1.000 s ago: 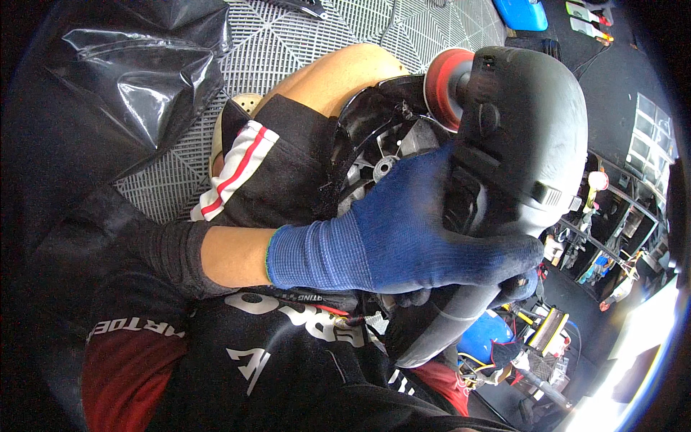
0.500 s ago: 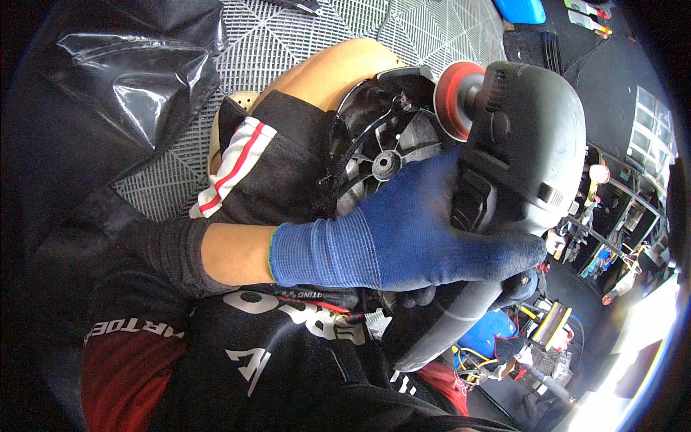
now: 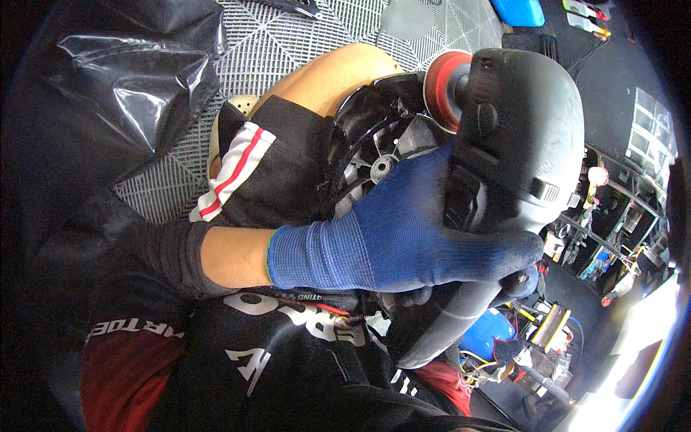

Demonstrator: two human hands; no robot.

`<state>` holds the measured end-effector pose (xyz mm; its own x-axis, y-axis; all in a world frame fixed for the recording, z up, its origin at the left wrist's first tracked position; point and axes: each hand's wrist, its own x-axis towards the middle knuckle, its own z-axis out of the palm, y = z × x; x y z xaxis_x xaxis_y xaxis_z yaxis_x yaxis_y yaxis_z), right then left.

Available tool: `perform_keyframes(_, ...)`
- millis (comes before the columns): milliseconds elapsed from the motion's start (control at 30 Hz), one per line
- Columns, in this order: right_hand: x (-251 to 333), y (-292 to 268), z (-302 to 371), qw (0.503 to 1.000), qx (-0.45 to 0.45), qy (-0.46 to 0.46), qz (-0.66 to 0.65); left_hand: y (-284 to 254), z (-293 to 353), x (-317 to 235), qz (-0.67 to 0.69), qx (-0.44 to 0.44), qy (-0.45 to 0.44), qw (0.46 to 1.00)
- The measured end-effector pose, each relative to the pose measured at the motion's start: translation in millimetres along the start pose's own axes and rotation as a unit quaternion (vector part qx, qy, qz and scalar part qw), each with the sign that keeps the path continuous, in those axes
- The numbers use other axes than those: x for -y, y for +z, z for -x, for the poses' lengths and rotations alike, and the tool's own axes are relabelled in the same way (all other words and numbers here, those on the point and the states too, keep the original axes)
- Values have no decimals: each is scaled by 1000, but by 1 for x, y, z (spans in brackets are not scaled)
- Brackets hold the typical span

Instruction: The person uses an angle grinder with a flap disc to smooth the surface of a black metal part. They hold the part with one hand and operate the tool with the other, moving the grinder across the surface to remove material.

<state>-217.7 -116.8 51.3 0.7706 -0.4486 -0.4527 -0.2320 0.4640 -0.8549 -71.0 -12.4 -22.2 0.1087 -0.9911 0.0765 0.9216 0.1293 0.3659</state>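
A black-and-grey power polisher [image 3: 525, 115] with a red round pad [image 3: 441, 92] is held in front of me. My left hand [image 3: 432, 237], in a blue knit glove with a dark palm, is closed around its body, thumb stretched along the housing. Under it, parts of my right hand [image 3: 520, 282], gloved too, show around the polisher's dark grip [image 3: 453, 317]; most of that hand is hidden. Against my bent leg rests a glossy black part with grey spokes and a round hub [image 3: 381, 168], its kind unclear. The pad is at its right edge; I cannot tell if they touch.
Grey grid floor tiles [image 3: 252, 54] lie beyond my leg [image 3: 338, 68]. Shiny black sheeting [image 3: 151, 93] covers the left. Shelving with small items [image 3: 612, 223] and a blue container [image 3: 489, 333] among tools stand at right. A pale blurred round patch [image 3: 407, 19] shows at the top.
The polisher has shifted slightly up and to the left, with both hands still on it. The spoked part has barely moved. The pale blurred patch has appeared at the top.
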Motion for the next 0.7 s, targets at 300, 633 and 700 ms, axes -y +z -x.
perform_keyframes(300,-3,7,-2,1000,-2,12,1,-9,8,-6,13,-4,3,1000)
perform_keyframes(633,-15,18,38,996,-85,-7,37,7,-7,23,-180,34,3,983)
perform_keyframes(700,-33,26,14,990,-5,-25,-142,-7,-12,-9,-236,62,55,968)
